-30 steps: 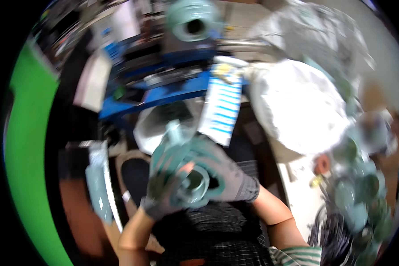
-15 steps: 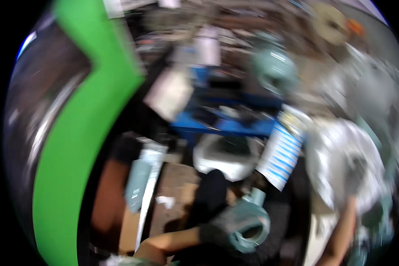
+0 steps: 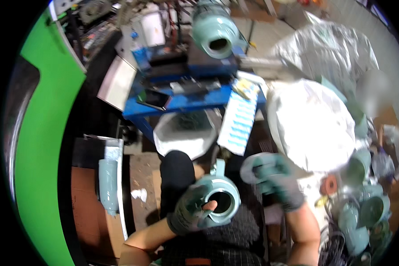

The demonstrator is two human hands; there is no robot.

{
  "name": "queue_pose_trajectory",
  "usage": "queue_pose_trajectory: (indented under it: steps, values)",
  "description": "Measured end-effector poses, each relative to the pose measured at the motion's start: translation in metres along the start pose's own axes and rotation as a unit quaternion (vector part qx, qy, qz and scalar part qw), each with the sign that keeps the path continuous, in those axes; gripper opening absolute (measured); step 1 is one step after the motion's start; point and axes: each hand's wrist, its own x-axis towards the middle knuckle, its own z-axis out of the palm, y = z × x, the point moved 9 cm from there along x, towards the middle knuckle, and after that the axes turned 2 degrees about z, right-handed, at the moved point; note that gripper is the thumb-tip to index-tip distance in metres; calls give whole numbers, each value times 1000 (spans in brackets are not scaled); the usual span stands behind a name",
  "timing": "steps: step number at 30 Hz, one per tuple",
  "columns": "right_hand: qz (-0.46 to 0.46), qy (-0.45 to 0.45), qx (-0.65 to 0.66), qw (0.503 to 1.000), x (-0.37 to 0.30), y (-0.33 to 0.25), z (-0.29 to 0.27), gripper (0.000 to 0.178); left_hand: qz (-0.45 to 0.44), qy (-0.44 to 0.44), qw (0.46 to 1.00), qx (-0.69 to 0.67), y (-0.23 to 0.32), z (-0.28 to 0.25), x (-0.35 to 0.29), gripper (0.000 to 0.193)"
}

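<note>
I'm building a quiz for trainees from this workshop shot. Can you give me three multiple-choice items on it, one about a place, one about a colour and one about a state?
1. Where does the dark phone lie?
A. on the blue bench
B. on the floor
C. on the person's lap

2. What colour is the round housing held by the left hand?
A. red
B. pale green
C. yellow

3. What does the right hand hold?
A. a hammer
B. nothing
C. a pale ring-shaped part

Answers:
1 A, the phone rests on the bench's blue top.
2 B, its casting is pale green around a dark bore.
3 C, the gloved fingers close on the ring's edge.
</note>
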Motion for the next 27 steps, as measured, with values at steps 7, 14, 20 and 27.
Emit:
queue_pose_trajectory:
  steps: [7,14,20,27]
  values:
    - [136,-214,121,960,-14,40,62,32,71,82,981,160,39,-27,17,37]
    - [-207,-75,-118,968,-22,4,65,51,95,49,978,179,25,-20,6,34]
    - [-532,-119,-541,640,-72,4,118,36,-102,6,993,51,-10,-29,1,28]
    - [-485,-119,-600,624,-61,1,131,37,-46,-41,984,166,-6,-33,15,25]
